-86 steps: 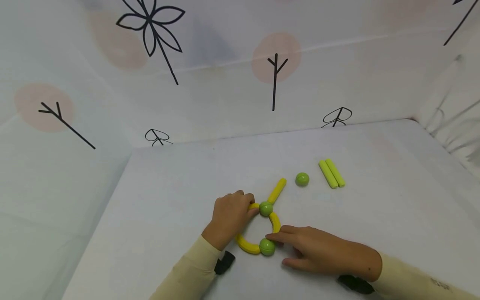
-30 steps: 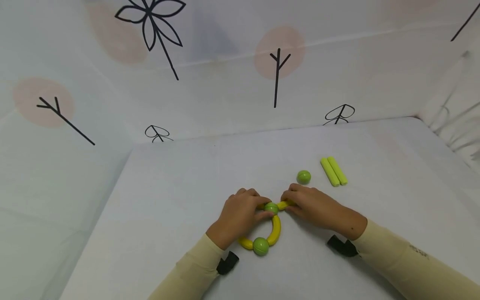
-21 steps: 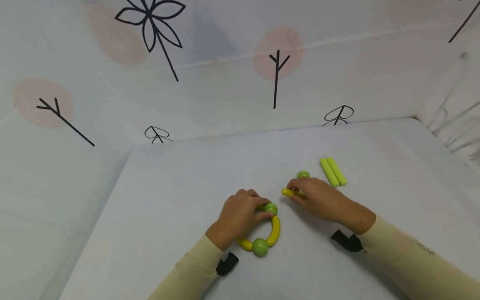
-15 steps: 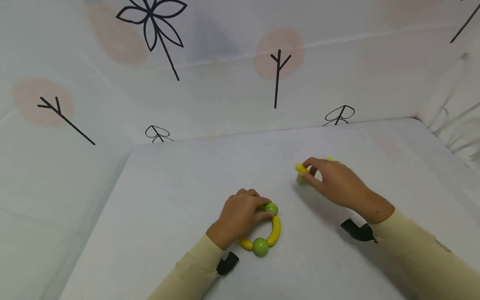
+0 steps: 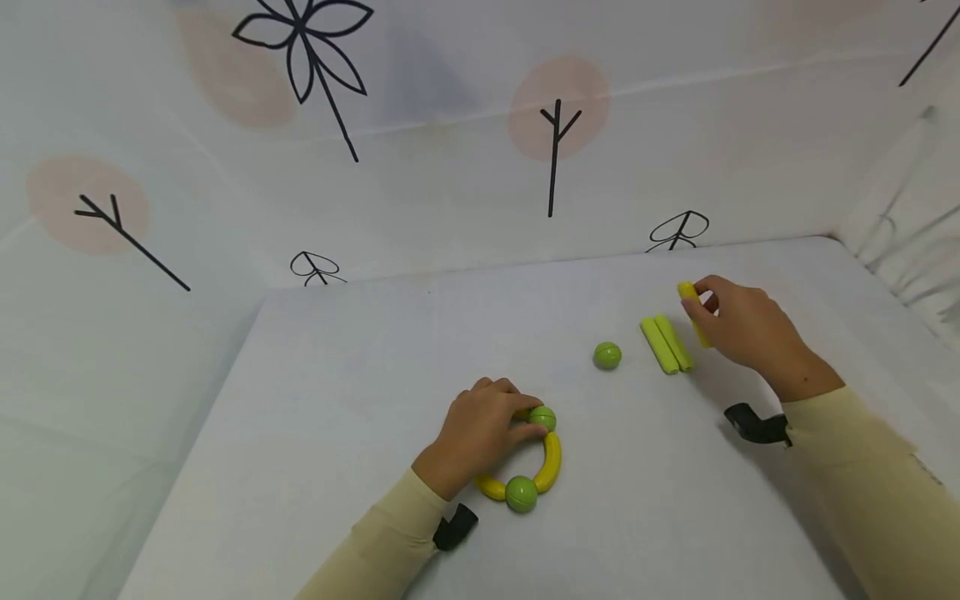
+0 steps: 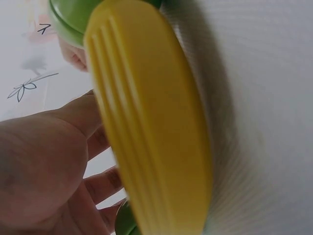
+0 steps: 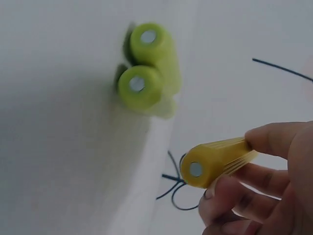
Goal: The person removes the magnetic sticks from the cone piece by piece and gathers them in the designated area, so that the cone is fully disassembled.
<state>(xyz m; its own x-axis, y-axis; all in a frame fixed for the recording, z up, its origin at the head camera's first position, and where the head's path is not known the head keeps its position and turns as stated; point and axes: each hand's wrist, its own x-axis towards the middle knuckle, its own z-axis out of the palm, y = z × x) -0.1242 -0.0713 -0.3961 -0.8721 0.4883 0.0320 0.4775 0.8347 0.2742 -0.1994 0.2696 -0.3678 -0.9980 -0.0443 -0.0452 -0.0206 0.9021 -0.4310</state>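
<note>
Ring (image 5: 551, 467), built of yellow arcs and two green balls, lies on the white cloth (image 5: 360, 375), with the left hand (image 5: 480, 429) over its left side. Thumb and a finger close about the ring's upper ball (image 5: 542, 418); the left wrist view mostly hides the fingertips, so how firm that pinch is I cannot say. The lower ball (image 5: 521, 493) sits at the ring's near side. Beyond the ring and to its right lies a loose ball (image 5: 607, 356), then, farther right, two lime sticks (image 5: 659, 346) side by side. Farthest from the ring, the right hand (image 5: 750, 325) pinches a yellow stick (image 5: 686, 290), apart from the lime sticks, a pale disc showing on its end. That stick was at the upper ball a second ago; now it is carried well away, leaving the ring a bare loop, one part fewer.
</note>
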